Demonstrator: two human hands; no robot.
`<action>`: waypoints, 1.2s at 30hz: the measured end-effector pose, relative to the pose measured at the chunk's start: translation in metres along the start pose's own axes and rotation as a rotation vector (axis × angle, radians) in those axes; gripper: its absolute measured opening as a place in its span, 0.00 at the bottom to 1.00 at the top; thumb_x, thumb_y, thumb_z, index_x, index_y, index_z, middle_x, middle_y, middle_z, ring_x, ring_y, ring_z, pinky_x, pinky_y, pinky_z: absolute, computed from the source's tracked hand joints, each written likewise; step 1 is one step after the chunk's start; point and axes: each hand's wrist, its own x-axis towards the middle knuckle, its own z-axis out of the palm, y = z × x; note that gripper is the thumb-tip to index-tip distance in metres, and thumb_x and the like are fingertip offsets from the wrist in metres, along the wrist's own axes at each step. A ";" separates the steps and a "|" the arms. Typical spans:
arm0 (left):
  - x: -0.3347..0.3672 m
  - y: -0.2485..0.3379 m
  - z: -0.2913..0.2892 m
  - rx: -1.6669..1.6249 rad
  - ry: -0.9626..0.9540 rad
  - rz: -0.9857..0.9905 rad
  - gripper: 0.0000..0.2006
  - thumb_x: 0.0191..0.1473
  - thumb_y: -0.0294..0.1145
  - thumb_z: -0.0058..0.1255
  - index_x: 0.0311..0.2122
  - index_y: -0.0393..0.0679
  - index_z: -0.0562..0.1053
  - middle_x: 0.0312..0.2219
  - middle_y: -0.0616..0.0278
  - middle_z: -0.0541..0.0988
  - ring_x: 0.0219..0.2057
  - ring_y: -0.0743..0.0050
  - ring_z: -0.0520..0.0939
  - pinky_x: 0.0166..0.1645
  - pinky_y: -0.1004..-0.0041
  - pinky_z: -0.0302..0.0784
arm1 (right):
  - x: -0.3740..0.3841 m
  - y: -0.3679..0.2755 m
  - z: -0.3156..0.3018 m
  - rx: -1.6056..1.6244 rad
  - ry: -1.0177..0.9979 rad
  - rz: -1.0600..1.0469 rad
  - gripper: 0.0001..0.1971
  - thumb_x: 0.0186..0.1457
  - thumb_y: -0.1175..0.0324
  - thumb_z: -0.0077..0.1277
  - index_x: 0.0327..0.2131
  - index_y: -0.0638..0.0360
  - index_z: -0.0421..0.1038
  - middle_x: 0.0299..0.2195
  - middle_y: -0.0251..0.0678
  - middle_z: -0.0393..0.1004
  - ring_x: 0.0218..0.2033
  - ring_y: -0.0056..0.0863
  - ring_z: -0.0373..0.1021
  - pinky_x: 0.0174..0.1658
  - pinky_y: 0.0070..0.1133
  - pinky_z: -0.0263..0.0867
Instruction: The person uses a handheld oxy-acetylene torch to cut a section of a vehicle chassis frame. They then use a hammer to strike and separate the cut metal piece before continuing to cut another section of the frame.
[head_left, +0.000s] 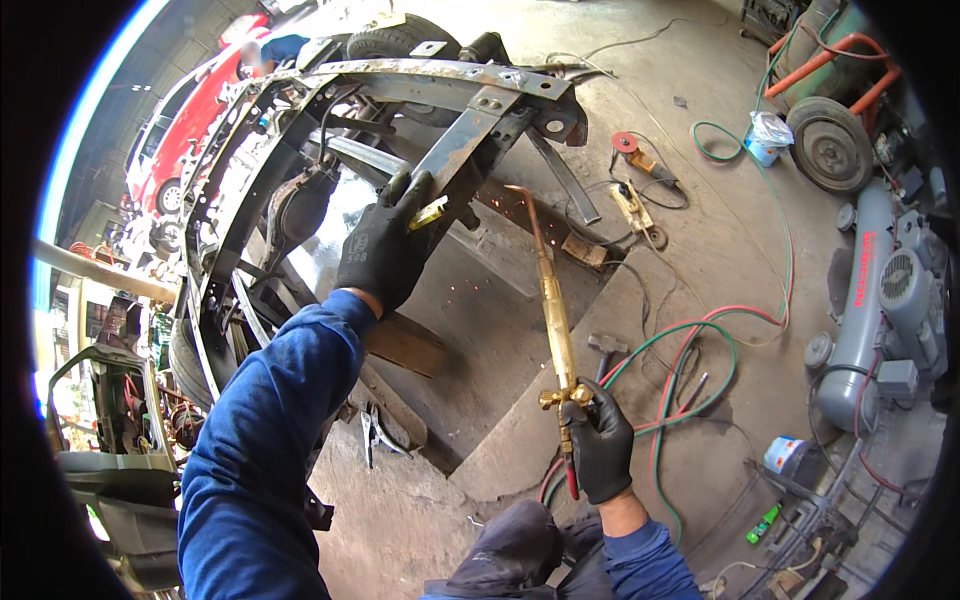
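Note:
My left hand [385,240], in a black glove, rests its fingers on the cross member of a bare vehicle frame [460,150]. Between its thumb and fingers is a small yellow, see-through object that looks like a lighter [428,213]. My right hand [597,440], also gloved in black, grips a brass gas torch [556,320] low down, by its valve knobs. The torch stands tilted up, its bent copper tip just right of the cross member. Small orange sparks hang in the air around the tip. Red and green hoses [690,350] trail on the floor near the handle.
On the concrete lie a hammer [606,347], locking pliers [380,435], an angle grinder [645,160] and a clamp [632,207]. A grey air compressor [865,290], a wheeled gas cart [835,140] and tubs line the right side. A person [283,52] is by a red car [190,140].

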 end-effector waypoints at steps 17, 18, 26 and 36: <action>0.004 -0.001 -0.008 -0.124 -0.110 -0.081 0.30 0.64 0.31 0.55 0.71 0.54 0.69 0.70 0.42 0.69 0.62 0.34 0.77 0.64 0.49 0.78 | -0.044 -0.108 0.045 -0.230 0.164 -0.209 0.24 0.68 0.72 0.62 0.63 0.69 0.71 0.42 0.30 0.81 0.37 0.15 0.74 0.42 0.19 0.74; 0.004 0.000 -0.008 -0.113 -0.110 -0.082 0.30 0.64 0.30 0.55 0.71 0.54 0.69 0.69 0.41 0.69 0.62 0.33 0.77 0.64 0.48 0.78 | -0.038 -0.113 0.048 -0.257 0.154 -0.200 0.24 0.68 0.73 0.62 0.64 0.68 0.71 0.41 0.31 0.81 0.37 0.15 0.74 0.42 0.19 0.74; 0.005 0.004 -0.011 -0.099 -0.176 -0.134 0.32 0.64 0.29 0.56 0.73 0.56 0.67 0.72 0.50 0.67 0.66 0.38 0.74 0.67 0.50 0.75 | 0.009 -0.142 0.066 -0.448 0.175 -0.363 0.23 0.69 0.70 0.61 0.63 0.68 0.73 0.40 0.36 0.83 0.36 0.17 0.75 0.40 0.22 0.75; 0.007 0.000 -0.006 -0.064 -0.124 -0.070 0.32 0.63 0.30 0.55 0.72 0.56 0.67 0.71 0.44 0.68 0.62 0.34 0.77 0.63 0.48 0.79 | 0.001 -0.163 0.063 -0.219 0.244 -0.117 0.22 0.62 0.74 0.69 0.59 0.66 0.79 0.38 0.29 0.84 0.36 0.11 0.74 0.41 0.17 0.73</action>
